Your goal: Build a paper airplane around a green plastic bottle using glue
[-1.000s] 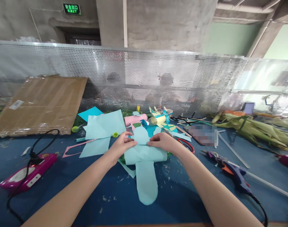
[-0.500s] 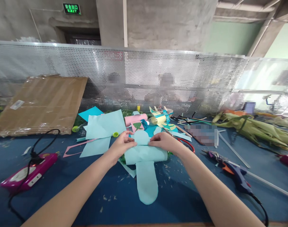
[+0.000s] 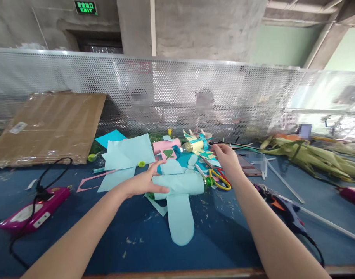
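Observation:
A plastic bottle wrapped in light blue paper (image 3: 183, 183) lies across the table, its green cap end (image 3: 208, 181) to the right. My left hand (image 3: 144, 182) grips its left end, thumb over the near side and fingers behind. One rounded light blue paper flap (image 3: 180, 221) extends toward me from under the bottle; another light blue piece (image 3: 171, 167) lies behind it. My right hand (image 3: 226, 157) reaches beyond the yellow-handled scissors (image 3: 222, 183), fingertips pinched together by the cut yellow and blue paper shapes (image 3: 208, 157). Anything between those fingertips is hidden.
Light blue sheets (image 3: 129, 153) and a pink paper frame (image 3: 92, 182) lie left. A magenta power strip (image 3: 34, 211) sits front left, a glue gun (image 3: 284, 207) at right. Behind stand a cardboard sheet (image 3: 52, 128) and a perforated metal screen (image 3: 177, 81); corn husks (image 3: 317, 157) lie right.
Both hands have let go of the rear light blue paper flap. My left hand has come down onto the bottle's left end. My right hand has moved right and away, uncovering the cap and scissors.

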Demonstrator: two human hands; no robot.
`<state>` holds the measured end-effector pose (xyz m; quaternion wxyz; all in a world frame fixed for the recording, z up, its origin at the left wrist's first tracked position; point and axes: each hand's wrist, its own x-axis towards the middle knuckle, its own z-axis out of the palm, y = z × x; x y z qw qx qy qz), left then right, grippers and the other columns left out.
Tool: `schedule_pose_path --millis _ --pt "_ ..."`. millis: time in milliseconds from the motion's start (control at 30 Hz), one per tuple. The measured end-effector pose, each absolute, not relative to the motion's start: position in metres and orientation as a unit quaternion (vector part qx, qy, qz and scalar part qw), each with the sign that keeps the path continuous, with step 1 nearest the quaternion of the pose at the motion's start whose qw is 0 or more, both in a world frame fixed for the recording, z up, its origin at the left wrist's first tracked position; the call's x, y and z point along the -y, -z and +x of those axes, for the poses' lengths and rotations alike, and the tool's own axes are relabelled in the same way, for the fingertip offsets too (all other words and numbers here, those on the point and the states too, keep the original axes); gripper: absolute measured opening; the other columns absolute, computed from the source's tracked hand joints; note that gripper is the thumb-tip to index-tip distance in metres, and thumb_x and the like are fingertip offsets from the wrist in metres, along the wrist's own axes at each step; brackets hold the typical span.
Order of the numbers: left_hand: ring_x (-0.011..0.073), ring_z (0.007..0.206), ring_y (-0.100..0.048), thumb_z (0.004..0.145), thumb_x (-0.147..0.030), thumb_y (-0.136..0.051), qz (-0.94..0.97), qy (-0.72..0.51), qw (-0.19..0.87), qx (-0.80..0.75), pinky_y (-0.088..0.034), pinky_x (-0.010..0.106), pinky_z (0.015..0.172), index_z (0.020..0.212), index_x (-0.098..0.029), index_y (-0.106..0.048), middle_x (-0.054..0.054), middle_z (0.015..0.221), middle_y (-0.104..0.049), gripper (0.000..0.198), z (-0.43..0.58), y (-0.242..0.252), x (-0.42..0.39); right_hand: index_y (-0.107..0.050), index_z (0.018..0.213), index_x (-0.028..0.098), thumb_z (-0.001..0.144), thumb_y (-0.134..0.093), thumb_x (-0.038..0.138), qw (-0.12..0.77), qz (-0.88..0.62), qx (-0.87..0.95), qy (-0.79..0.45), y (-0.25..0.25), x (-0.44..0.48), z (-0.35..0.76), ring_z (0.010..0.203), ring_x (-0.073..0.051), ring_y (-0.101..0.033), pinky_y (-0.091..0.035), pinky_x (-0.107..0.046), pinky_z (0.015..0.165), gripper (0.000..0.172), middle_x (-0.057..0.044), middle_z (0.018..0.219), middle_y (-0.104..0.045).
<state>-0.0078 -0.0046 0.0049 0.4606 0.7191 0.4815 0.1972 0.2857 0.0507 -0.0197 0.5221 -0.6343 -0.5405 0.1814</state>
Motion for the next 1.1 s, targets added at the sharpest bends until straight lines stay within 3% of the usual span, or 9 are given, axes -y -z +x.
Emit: schedule_pose_path --millis 100,233,400,500,633,867,967,1100 --pt "0.0338 0.139 -0.024 0.062 -0.049 -0.077 0.686 -0.213 0.486 -0.498 -0.034 0.044 0.104 0.14 -0.033 -0.031 0.009 0.15 -0.03 0.092 -0.015 -0.008 0.003 -0.066 0.094 0.016 0.082 -0.046 0.03 0.467 -0.636 0.581 -0.2 0.031 -0.059 0.29 0.076 -0.02 -0.067 -0.052 -0.031 0.066 0.026 -0.009 0.084 -0.074" --pt "0.0334 0.124 -0.048 0.066 -0.05 -0.074 0.59 -0.278 0.561 -0.51 -0.045 0.042 0.093 0.131 -0.032 -0.044 0.008 0.135 -0.051 0.074 -0.03 -0.019 -0.003 -0.07 0.085 0.019 0.078 -0.054 0.017 0.37 -0.62 0.664 -0.194 0.043 -0.065 0.282 0.08 -0.02 -0.067 -0.051 -0.031 0.073 0.018 -0.005 0.084 -0.074" --pt "0.0264 0.106 -0.059 0.068 -0.043 -0.075 0.497 -0.442 0.587 -0.462 -0.051 0.03 0.074 0.111 -0.023 -0.058 0.008 0.123 -0.059 0.051 -0.039 -0.022 -0.013 -0.073 0.088 0.024 0.076 -0.066 0.033 0.272 -0.601 0.739 -0.135 0.048 -0.057 0.258 0.107 -0.026 -0.057 -0.041 -0.038 0.093 0.016 -0.004 0.094 -0.072" --pt "0.0232 0.101 -0.061 0.064 -0.038 -0.08 0.457 -0.501 0.567 -0.468 -0.05 0.026 0.068 0.111 -0.023 -0.056 0.007 0.119 -0.061 0.055 -0.038 -0.018 -0.017 -0.073 0.09 0.022 0.076 -0.065 0.046 0.238 -0.621 0.741 -0.09 0.051 -0.05 0.243 0.124 -0.035 -0.04 -0.032 -0.049 0.099 0.029 -0.012 0.104 -0.067" --pt "0.0253 0.107 -0.058 0.066 -0.04 -0.079 0.482 -0.482 0.539 -0.495 -0.049 0.028 0.068 0.123 -0.031 -0.047 0.007 0.122 -0.058 0.066 -0.034 -0.015 -0.016 -0.069 0.098 0.021 0.075 -0.067 0.043 0.22 -0.655 0.719 -0.067 0.05 -0.044 0.233 0.121 -0.037 -0.04 -0.032 -0.051 0.094 0.032 -0.015 0.108 -0.064" --pt "0.0299 0.118 -0.052 0.073 -0.04 -0.072 0.574 -0.433 0.501 -0.482 -0.046 0.042 0.091 0.138 -0.036 -0.028 0.01 0.138 -0.046 0.078 -0.03 -0.011 -0.014 -0.068 0.087 0.02 0.065 -0.064 0.005 0.293 -0.651 0.686 -0.143 0.043 -0.041 0.23 0.114 -0.031 -0.048 -0.033 -0.042 0.094 0.027 -0.009 0.089 -0.069" --pt "0.0315 0.121 -0.049 0.073 -0.041 -0.071 0.596 -0.416 0.492 -0.479 -0.042 0.045 0.096 0.14 -0.037 -0.026 0.01 0.14 -0.043 0.081 -0.031 -0.009 -0.015 -0.067 0.084 0.021 0.062 -0.062 0.003 0.377 -0.633 0.642 -0.213 0.042 -0.044 0.237 0.099 -0.027 -0.058 -0.04 -0.038 0.088 0.028 -0.007 0.089 -0.069" --pt "0.0305 0.12 -0.05 0.072 -0.042 -0.072 0.613 -0.402 0.499 -0.462 -0.04 0.046 0.098 0.139 -0.036 -0.028 0.01 0.138 -0.045 0.08 -0.033 -0.008 -0.015 -0.064 0.089 0.02 0.067 -0.06 0.012 0.508 -0.58 0.535 -0.345 0.037 -0.049 0.254 0.072 -0.018 -0.064 -0.05 -0.031 0.069 0.024 -0.003 0.079 -0.067"
